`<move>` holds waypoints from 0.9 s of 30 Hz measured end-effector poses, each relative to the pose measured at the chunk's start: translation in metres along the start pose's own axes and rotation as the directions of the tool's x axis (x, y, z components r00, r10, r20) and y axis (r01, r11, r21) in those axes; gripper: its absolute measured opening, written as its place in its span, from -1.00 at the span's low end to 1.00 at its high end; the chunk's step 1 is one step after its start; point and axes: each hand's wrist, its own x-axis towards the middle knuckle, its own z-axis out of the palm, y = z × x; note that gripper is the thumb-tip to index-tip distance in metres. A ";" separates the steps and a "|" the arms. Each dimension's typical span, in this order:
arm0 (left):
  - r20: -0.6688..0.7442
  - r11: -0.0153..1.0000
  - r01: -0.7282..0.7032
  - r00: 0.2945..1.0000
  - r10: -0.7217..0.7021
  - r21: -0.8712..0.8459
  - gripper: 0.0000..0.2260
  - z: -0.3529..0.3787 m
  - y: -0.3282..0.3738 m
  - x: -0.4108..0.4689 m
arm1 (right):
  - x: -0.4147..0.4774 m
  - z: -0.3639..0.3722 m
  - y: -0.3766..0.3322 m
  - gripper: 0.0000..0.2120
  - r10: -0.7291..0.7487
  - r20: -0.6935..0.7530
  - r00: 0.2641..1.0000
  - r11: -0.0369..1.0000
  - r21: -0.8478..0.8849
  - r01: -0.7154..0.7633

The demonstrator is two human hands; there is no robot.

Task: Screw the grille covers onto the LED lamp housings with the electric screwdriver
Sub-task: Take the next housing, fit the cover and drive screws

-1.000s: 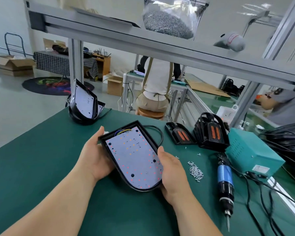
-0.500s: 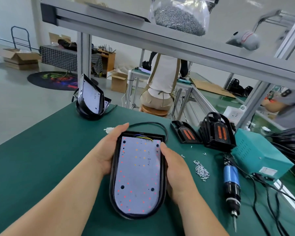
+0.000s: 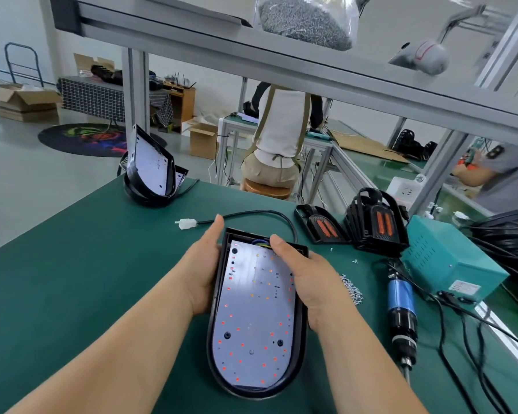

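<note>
**Bare LED board under my thumb, cover not yet on**

The LED lamp housing [image 3: 256,318] sits on the green bench [image 3: 57,279] near its front edge, rounded end towards me and its white board facing up. No grille cover is on it yet.

My main worry is the right hand [image 3: 305,279]. Its thumb lies over the far end of the board, touching or just beside the coloured wires there. Pressing there could strain those joints or smear the LEDs.

The black cable [image 3: 257,215] loops away behind the housing to a white connector [image 3: 186,224]. If I turn the housing, that loop could drag and pull on the wires.

Loose screws [image 3: 352,286] lie just beside my right wrist. A careless sweep could scatter them or push one under the housing, so a cover would later sit crooked.

The electric screwdriver [image 3: 401,306] lies towards the right edge, bit pointing at me and cords trailing. Reaching for it blind could snag them.

The grille covers [image 3: 374,222] stand stacked towards the far right of the bench, well apart from the housing, so fetching one means letting go.

The left hand [image 3: 205,270] lies along the left wall. The fingers I can see are straight and together, pressing the rim, and the lower ones are hidden. The right hand clasps the right rim with its thumb hooked over the top, its fingers out of sight beneath.
</note>
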 end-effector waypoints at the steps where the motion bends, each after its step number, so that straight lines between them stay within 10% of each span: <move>1: -0.015 1.000 0.000 1.000 0.000 0.004 -0.43 0.002 0.000 -0.001 | -0.001 0.002 -0.001 -0.78 -0.005 0.011 1.000 1.000 0.001 0.005; 15: -0.280 0.986 -0.019 0.958 0.065 0.163 -0.41 -0.003 -0.005 -0.007 | -0.004 0.007 -0.002 -0.83 -0.037 0.016 0.999 0.999 -0.001 0.037; 27: -0.192 0.988 -0.071 0.977 0.096 0.134 -0.49 0.011 -0.001 -0.009 | 0.000 0.002 -0.014 -0.92 -0.044 0.064 0.997 0.998 -0.044 0.047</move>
